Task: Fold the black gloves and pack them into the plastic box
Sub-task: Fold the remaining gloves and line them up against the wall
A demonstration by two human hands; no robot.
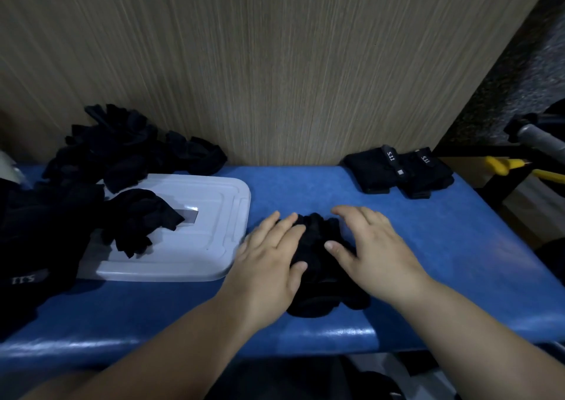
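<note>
Fingers (282,230) straight and slightly spread on both sides: my left hand (269,256) and right hand (374,246) lie flat on the black glove (318,280), pressing it to the blue table (452,265) near the front edge, nothing pinched. To fold well, I judge I should smooth the bunched far end first, then turn it over squarely. Just left sits the plastic box (211,213), white lid up, a loose glove (140,219) on it. Farther back, an unfolded heap (131,152) left, folded gloves (397,171) right.

My single view sits on the head, looking forward and down, close above the left hand (269,256) and right hand (377,246) over the blue bench (443,246), facing the wall panel (275,63).
</note>
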